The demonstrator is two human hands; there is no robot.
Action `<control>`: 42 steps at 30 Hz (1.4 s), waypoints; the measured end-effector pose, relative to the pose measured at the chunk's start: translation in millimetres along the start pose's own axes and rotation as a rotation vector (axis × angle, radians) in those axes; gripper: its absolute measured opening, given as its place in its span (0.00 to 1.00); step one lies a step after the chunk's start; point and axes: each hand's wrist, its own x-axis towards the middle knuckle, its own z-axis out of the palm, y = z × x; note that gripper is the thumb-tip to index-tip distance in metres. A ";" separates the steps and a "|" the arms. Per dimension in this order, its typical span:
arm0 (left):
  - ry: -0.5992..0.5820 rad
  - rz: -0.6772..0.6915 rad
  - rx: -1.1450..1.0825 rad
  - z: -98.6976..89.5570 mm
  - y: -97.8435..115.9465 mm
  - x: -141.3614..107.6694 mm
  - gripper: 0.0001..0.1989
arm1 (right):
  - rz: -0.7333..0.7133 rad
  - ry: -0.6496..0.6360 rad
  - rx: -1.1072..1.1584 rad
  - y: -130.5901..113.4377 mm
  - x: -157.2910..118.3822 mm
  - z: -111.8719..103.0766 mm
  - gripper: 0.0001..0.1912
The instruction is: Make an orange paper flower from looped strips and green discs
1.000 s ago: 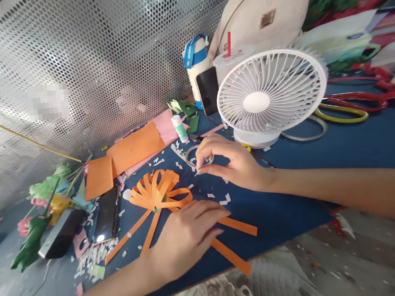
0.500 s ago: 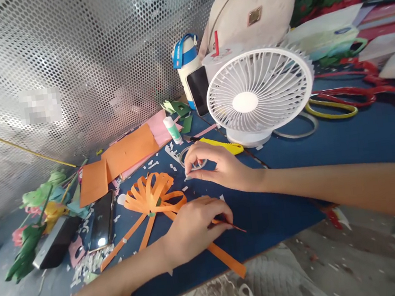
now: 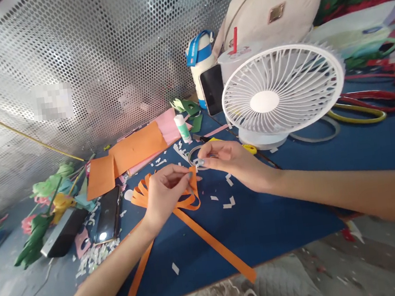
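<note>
My left hand (image 3: 168,187) is closed in a pinch on the end of an orange paper strip (image 3: 193,180), holding it up above the table. That strip belongs to a looped orange paper piece (image 3: 139,192), partly hidden behind my left hand. Other straight strips hang from it; one orange tail (image 3: 217,244) runs toward the front edge. Just right of the raised end, my right hand (image 3: 237,165) has thumb and index finger pressed together; anything between them is too small to make out. Behind its fingertips lies a tape roll (image 3: 192,157), partly covered.
A white fan (image 3: 284,95) stands behind my right hand, with a bottle (image 3: 202,66) and upright phone (image 3: 212,89) beside it. A glue stick (image 3: 182,128), orange sheets (image 3: 138,147), a dark phone (image 3: 108,215) and paper scraps (image 3: 228,205) lie around. Scissors handles (image 3: 357,113) are at right.
My left hand has moved up and back from the front, bringing the orange strip's end upright near my right hand. More white scraps show on the table. The view has shifted slightly left.
</note>
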 end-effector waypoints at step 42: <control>0.007 0.122 0.235 2.8 -9.6 -4.5 0.03 | -0.100 -0.057 -0.285 10.5 -0.6 -2.8 0.09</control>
